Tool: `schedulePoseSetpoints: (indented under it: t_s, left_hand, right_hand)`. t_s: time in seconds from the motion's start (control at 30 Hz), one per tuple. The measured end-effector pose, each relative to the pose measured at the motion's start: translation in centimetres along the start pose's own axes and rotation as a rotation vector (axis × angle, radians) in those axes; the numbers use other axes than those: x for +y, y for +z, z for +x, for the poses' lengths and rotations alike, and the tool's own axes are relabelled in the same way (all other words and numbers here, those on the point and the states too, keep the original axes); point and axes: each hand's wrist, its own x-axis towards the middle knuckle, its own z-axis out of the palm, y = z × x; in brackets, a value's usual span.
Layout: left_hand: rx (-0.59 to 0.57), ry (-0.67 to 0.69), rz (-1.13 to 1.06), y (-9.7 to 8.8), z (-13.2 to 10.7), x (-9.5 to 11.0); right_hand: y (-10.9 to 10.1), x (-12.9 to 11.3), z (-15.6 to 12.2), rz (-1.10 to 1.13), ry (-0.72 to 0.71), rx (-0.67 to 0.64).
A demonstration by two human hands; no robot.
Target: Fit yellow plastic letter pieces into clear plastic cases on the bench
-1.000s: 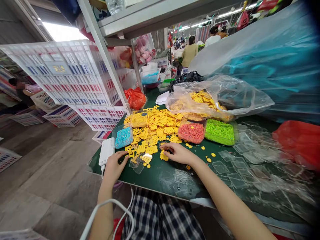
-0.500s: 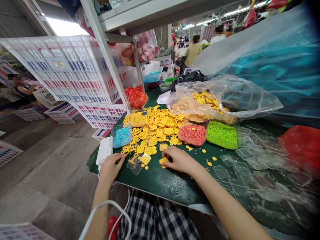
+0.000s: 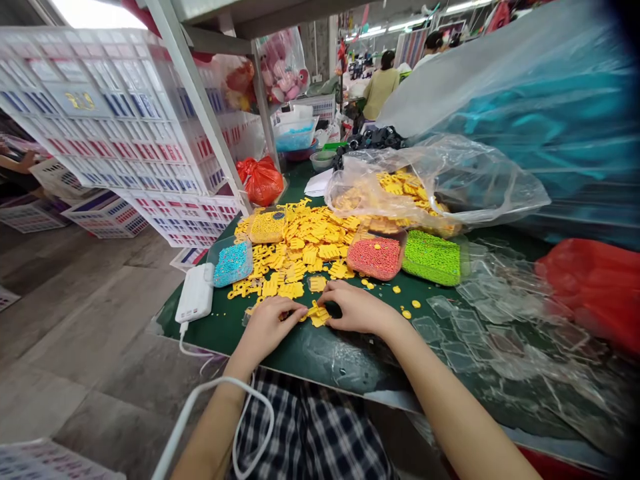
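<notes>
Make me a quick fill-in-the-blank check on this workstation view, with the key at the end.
1. The left hand and the right hand are close together at small plastic pieces that are ____ in colour.
2. Of these two, the ____ hand is nearer the white device with a cable plugged in.
3. That device lies closest to the beads that are ____.
4. Immediately right of the red beads, a clear tray holds ____ beads.

Missing words: yellow; left; blue; green.
</notes>
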Motion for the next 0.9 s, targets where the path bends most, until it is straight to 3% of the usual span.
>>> schedulePoseSetpoints:
  t_s: [0.13,0.33,0.43,0.57,0.9]
  left_hand:
    - [0.028,0.089,0.089,0.6,-0.1,-0.6]
    - [0.246,0.422,0.357,1.0,-1.0,-2.0]
    - [0.211,0.491,0.395,1.1,-1.3,-2.1]
    - [0.132,0.496,0.362,1.5,-1.6,-1.9]
    - [0.173,0.284,0.362,2.8,-2.1,-1.9]
  right_hand:
    - [0.1,0.0,0.2,-0.019,0.001,0.007]
    - [0.2,-0.2,0.2,-0.032,-0.001,0.018]
    - [0.3,-0.2,0.2,-0.035,0.000,0.026]
    - [0.6,-0.2,0.2,-0.063,-0.004,0.054]
    - [0.8,-0.8,0.4,-0.088,0.032,0.067]
